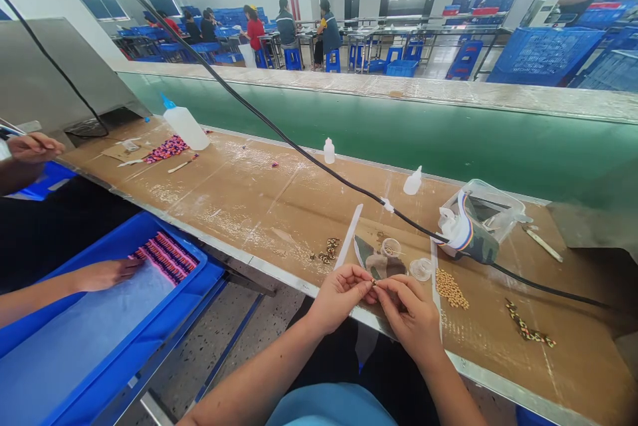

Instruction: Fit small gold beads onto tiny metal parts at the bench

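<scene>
1. Head view: left hand [339,300] and right hand [409,317] both closed in a fingertip pinch on a tiny gold-toned bead [373,282], held over the desk [239,213] front edge. Bead detail too small to tell.
2. Beside the hands: loose gold beads [451,288], clear plastic dish [421,269], beaded strand [529,326].
3. Far left: co-worker's hand [107,274] over a blue crate [149,319].

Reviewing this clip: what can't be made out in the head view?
Small piece pinched between the left hand and right hand: tiny, partly hidden by the fingertips.
Nearby person's hand: their body is cut off by the left edge.
Clear plastic box: contents blurred by glare.
</scene>
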`<action>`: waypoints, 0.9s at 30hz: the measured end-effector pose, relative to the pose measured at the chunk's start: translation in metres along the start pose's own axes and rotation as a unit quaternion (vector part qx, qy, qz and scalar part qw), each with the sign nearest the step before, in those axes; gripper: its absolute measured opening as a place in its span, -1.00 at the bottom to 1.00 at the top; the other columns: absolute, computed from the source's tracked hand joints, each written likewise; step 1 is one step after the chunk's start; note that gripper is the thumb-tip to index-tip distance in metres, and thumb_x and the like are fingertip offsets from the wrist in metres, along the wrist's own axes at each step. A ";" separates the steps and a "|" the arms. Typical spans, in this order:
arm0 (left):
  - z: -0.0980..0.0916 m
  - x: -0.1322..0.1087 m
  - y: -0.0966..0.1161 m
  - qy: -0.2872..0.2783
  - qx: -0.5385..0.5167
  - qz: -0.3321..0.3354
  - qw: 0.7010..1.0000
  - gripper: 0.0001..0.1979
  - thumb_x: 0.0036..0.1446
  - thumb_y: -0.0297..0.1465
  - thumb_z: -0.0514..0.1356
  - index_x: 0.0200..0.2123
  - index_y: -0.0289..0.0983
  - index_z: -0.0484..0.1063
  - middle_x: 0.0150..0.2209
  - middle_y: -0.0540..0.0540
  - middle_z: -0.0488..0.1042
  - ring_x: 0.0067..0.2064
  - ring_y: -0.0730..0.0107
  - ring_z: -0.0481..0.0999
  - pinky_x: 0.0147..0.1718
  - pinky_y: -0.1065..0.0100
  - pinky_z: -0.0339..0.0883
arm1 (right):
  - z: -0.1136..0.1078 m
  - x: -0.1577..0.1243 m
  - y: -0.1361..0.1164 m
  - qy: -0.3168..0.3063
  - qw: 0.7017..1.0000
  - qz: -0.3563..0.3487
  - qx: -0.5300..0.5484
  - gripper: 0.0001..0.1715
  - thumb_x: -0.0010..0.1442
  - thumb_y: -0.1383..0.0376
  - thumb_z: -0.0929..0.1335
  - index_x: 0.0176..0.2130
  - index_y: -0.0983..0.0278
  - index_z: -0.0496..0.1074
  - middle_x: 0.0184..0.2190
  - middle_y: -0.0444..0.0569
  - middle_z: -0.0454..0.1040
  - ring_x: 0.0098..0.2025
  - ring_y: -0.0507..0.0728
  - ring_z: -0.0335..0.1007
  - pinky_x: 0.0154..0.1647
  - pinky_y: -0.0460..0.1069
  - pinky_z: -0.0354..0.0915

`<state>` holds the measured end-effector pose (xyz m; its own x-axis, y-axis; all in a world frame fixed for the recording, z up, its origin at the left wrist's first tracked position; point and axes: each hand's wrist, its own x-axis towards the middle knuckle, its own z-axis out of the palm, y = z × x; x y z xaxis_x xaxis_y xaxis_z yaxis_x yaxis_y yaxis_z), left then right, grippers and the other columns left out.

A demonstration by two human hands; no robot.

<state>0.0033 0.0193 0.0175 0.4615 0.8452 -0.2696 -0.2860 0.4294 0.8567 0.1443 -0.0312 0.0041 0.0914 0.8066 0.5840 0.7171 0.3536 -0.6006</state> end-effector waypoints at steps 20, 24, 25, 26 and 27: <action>0.000 -0.001 0.001 0.010 0.004 -0.017 1.000 -0.58 -0.27 -0.18 0.43 -0.42 -0.37 0.45 -0.54 -0.05 0.52 -0.49 0.50 0.48 -0.40 0.42 0.39 | -0.001 0.000 0.000 -0.030 0.997 0.049 0.044 -0.86 0.21 0.28 0.31 -0.34 0.22 0.47 -0.40 -0.09 0.44 -0.52 -0.04 0.34 -0.55 -0.15 0.30; 0.001 -0.002 0.001 0.016 0.009 -0.022 1.000 -0.58 -0.27 -0.18 0.43 -0.42 -0.37 0.44 -0.55 -0.04 0.52 -0.50 0.50 0.48 -0.40 0.41 0.39 | -0.001 -0.001 0.000 -0.035 0.996 0.064 0.043 -0.87 0.21 0.26 0.32 -0.32 0.19 0.48 -0.39 -0.09 0.45 -0.53 -0.04 0.34 -0.54 -0.14 0.31; 0.001 -0.002 0.002 0.015 0.010 -0.023 1.000 -0.58 -0.27 -0.18 0.43 -0.42 -0.37 0.44 -0.54 -0.04 0.51 -0.50 0.50 0.48 -0.40 0.41 0.40 | -0.001 0.000 0.000 -0.035 0.996 0.066 0.041 -0.87 0.21 0.26 0.31 -0.32 0.19 0.48 -0.38 -0.08 0.45 -0.52 -0.04 0.35 -0.54 -0.13 0.31; 0.001 -0.002 0.002 0.012 0.011 -0.022 1.000 -0.58 -0.26 -0.19 0.43 -0.42 -0.36 0.44 -0.54 -0.04 0.51 -0.50 0.49 0.48 -0.39 0.40 0.40 | -0.001 0.001 0.000 -0.036 0.996 0.068 0.039 -0.86 0.21 0.25 0.31 -0.31 0.18 0.48 -0.38 -0.08 0.45 -0.52 -0.03 0.35 -0.54 -0.13 0.32; 0.001 -0.001 0.003 0.009 0.012 -0.022 1.000 -0.59 -0.26 -0.19 0.42 -0.42 -0.36 0.44 -0.54 -0.04 0.51 -0.50 0.49 0.48 -0.39 0.40 0.40 | -0.001 0.002 0.001 -0.037 0.996 0.068 0.037 -0.85 0.21 0.25 0.31 -0.31 0.18 0.49 -0.38 -0.08 0.46 -0.52 -0.02 0.36 -0.55 -0.12 0.32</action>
<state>0.0028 0.0194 0.0204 0.4573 0.8315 -0.3155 -0.2452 0.4589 0.8540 0.1457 -0.0299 0.0051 0.1311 0.8812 0.4543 0.6478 0.2707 -0.7121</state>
